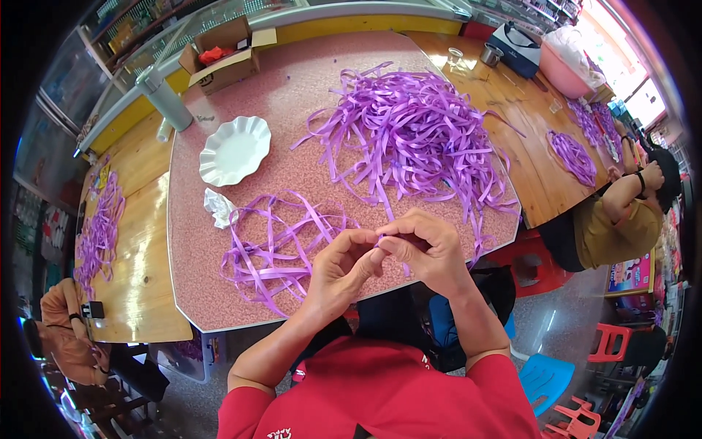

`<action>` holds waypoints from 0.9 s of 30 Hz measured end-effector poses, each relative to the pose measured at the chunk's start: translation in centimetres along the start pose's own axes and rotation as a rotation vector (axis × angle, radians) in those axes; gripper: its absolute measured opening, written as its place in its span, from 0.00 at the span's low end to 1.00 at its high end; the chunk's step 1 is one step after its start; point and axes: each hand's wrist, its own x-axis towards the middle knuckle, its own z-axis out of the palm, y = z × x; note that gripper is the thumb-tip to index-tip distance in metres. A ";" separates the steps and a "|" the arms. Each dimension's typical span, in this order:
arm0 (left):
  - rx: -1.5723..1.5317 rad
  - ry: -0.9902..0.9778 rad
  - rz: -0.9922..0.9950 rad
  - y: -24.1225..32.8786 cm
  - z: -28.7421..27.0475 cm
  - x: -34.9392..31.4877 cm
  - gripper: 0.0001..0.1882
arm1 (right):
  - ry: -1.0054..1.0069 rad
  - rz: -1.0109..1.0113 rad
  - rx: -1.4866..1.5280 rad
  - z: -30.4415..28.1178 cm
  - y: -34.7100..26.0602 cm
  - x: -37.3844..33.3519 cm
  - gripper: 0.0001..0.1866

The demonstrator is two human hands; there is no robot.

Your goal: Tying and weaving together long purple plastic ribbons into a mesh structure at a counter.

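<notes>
Above the table's near edge, my left hand (342,269) and my right hand (426,252) meet fingertip to fingertip. Both are closed in a pinch on a purple ribbon (380,237), of which only a small dark purple bit shows between the fingers. A large tangled heap of purple ribbon (409,132) lies beyond my right hand, and one strand runs from it toward my fingers. To the left of my left hand, looser loops of purple ribbon (256,275) spread over the pink speckled tabletop (201,285).
A white scalloped dish (235,151), crumpled white paper (219,208), a pale green bottle (165,99) and an open cardboard box (225,64) stand farther left. Wooden tables adjoin both sides. People sit at left (69,329) and right (621,219). A blue chair (545,380) is behind my right.
</notes>
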 end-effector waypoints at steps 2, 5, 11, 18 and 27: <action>-0.065 0.006 -0.069 0.0 0.1 0.1 0.08 | 0.001 0.046 0.052 -0.1 0.5 -0.2 0.07; -0.067 0.044 0.057 -0.4 0.3 0.5 0.06 | -0.029 0.113 0.110 -0.4 0.5 -0.3 0.08; -0.038 0.047 0.097 -0.5 -0.3 0.6 0.03 | -0.103 0.067 0.070 -1.2 0.5 -0.4 0.12; -0.097 0.065 -0.022 -0.5 -1.0 0.7 0.04 | 0.012 0.356 0.314 -0.7 0.4 -1.4 0.09; -0.059 0.004 0.043 -0.7 -0.9 0.7 0.06 | -0.004 0.272 0.287 -0.2 0.6 -1.2 0.07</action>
